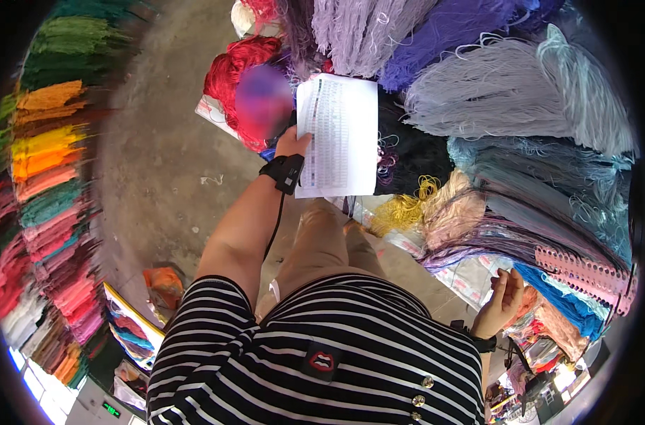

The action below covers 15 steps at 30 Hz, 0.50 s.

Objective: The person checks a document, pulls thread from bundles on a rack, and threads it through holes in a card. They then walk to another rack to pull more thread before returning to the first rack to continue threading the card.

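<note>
Head view, looking down past my striped black-and-white knit top (280,354) to a bare grey concrete floor (160,163). My left hand (292,142), at centre frame, pinches the left edge of a white printed paper sheet covered in fine rows (340,134), thumb on top and the other fingers hidden behind it; a black wrist strap (283,172) with a dangling cord sits just below that hand. The sheet is held upright before me, in front of the piled yarn at upper centre. My right hand (504,297), at lower right, hangs loosely half-curled and holds nothing; it lies just beside bundles of blue yarn (563,301) without touching them, as far as I can tell.

Around the sheet: skeins of red yarn (230,71) to its left, lilac and purple yarn (379,32) above, pale grey yarn (492,99) at upper right, a small tangle of yellow yarn (404,209) just below right, and black yarn (414,152) behind its right edge. A rack of hanging skeins, green through orange, yellow and pink (46,184), curves down the left rim.

Stage, as I judge it: the sheet is in hand and facing me, so I am reading it against the stock; no skein has been lifted or set apart, and my free hand has yet to touch any yarn.
</note>
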### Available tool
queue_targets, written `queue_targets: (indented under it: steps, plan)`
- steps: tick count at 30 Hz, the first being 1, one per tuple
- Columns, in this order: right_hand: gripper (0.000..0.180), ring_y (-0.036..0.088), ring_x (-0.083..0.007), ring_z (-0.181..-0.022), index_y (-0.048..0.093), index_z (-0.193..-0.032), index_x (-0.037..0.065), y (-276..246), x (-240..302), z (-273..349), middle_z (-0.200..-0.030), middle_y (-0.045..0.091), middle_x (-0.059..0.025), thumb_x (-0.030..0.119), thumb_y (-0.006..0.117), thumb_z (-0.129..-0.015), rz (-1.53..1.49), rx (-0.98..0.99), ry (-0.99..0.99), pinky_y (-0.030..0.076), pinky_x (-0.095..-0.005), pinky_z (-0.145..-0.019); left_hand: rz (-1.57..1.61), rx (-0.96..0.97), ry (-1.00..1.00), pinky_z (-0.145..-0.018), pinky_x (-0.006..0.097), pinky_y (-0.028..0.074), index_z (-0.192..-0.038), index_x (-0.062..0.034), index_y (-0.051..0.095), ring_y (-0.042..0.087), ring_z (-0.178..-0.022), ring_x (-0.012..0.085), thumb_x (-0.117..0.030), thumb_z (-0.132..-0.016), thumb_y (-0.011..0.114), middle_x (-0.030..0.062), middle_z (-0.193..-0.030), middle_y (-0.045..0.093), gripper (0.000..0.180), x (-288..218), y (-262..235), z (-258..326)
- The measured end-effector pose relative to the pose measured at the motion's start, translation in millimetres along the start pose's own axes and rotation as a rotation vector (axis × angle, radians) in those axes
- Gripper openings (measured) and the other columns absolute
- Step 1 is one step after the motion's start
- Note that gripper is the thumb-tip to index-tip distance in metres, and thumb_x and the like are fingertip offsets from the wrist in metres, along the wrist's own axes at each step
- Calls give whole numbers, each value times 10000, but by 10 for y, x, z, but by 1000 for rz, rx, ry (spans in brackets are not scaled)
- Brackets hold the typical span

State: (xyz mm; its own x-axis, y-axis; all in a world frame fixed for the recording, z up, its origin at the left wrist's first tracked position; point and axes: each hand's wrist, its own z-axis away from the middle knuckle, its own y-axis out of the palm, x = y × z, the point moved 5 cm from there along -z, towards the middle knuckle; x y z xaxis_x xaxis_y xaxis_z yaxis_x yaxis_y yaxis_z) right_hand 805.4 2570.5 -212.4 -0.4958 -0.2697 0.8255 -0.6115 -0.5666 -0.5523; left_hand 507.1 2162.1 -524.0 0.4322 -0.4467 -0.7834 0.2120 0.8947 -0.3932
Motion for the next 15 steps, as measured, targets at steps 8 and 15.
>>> queue_targets:
  steps: [8, 15]
  plan:
    - [227, 593, -148, -951, 543, -1169, -15, 308, 71, -139, -1048, 621, -93, 86, 533, -966, -30, 89, -9, 485, -268, -809, 21, 71, -56, -775, 303, 507, -1116, 17, 615, 673, -859, 200, -94, -788, 614, 134, -963, 699, 347, 170, -69, -70]
    - [188, 596, -146, -945, 566, -1127, -11, 444, 112, -239, -1041, 614, -76, 72, 542, -960, -18, 131, -23, 487, -263, -800, 210, 111, -103, -765, 281, 516, -1177, 48, 574, 657, -866, 173, -4, -818, 579, 115, -1003, 688, 363, 285, 88, -174]
